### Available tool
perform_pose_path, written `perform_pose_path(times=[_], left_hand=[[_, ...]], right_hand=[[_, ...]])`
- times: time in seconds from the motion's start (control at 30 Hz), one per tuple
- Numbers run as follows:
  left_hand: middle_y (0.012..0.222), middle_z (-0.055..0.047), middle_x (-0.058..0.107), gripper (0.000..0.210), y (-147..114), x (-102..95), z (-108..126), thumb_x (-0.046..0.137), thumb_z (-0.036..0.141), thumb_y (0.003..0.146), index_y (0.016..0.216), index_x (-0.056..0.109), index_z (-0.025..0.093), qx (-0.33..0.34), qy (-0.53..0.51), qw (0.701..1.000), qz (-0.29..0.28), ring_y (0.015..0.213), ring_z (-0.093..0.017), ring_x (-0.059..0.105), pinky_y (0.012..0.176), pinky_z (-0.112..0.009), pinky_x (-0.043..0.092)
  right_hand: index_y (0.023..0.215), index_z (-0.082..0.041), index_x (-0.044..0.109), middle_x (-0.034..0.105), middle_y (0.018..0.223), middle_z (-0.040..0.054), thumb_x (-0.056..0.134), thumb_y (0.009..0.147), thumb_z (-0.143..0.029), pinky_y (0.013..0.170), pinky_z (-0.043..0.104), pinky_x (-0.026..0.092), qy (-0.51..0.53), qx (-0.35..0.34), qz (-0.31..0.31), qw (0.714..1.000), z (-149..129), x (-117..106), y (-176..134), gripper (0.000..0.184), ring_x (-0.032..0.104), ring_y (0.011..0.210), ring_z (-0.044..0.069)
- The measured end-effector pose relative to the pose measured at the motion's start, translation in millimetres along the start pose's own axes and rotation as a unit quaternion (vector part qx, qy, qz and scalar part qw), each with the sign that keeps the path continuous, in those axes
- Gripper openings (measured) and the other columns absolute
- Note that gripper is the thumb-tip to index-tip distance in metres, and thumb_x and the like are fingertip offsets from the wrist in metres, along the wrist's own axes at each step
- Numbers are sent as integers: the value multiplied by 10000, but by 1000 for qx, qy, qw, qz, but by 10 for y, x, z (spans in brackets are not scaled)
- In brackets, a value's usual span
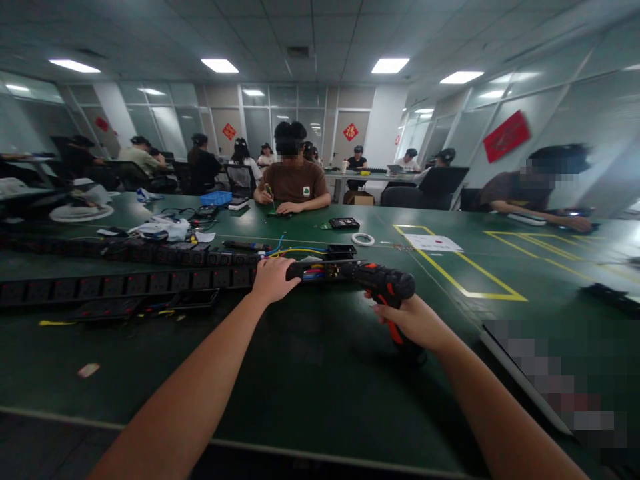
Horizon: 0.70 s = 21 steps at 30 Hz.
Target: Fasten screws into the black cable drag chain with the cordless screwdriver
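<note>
A long black power strip (180,279) with a row of sockets lies across the green table. My left hand (274,279) is closed around it near its right end, thumb toward me. Beside that thumb is a dark rounded piece (295,270) whose kind I cannot make out. Coloured wires (315,273) show in the strip's uncovered end section. My right hand (407,317) grips a black and orange cordless drill (387,283) by its handle. The drill's nose points left at the strip's open end; whether its bit touches anything is hidden.
Another socket strip (165,253) lies behind. Loose black covers (195,300), a screwdriver (245,245), a white tape roll (363,239) and a paper sheet (433,243) are around. A person (295,180) works opposite; another person (525,187) sits at the right. A pixelated area (560,387) covers the near right.
</note>
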<state>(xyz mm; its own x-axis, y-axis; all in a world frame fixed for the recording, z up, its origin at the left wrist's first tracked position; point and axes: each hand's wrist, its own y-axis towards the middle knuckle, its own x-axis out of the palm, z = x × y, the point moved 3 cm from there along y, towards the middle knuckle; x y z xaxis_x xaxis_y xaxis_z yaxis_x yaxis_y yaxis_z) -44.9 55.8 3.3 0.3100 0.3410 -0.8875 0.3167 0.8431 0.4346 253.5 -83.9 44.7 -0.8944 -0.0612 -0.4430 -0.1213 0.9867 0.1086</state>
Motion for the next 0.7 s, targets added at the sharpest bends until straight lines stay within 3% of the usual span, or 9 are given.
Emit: perform_pose_path(times=[0.7], left_hand=[[1363,-85,619,521,6,-9,11,597,539,881,1332,588,277,-5,-1,1000,-10,1266,-333,517,1076,-495,305]], right_hand=[[1042,-189,661,709,958,62,708,765,-377,679,364,569,-15,-5,5,1000,26,-6,12,338,645,672,178]])
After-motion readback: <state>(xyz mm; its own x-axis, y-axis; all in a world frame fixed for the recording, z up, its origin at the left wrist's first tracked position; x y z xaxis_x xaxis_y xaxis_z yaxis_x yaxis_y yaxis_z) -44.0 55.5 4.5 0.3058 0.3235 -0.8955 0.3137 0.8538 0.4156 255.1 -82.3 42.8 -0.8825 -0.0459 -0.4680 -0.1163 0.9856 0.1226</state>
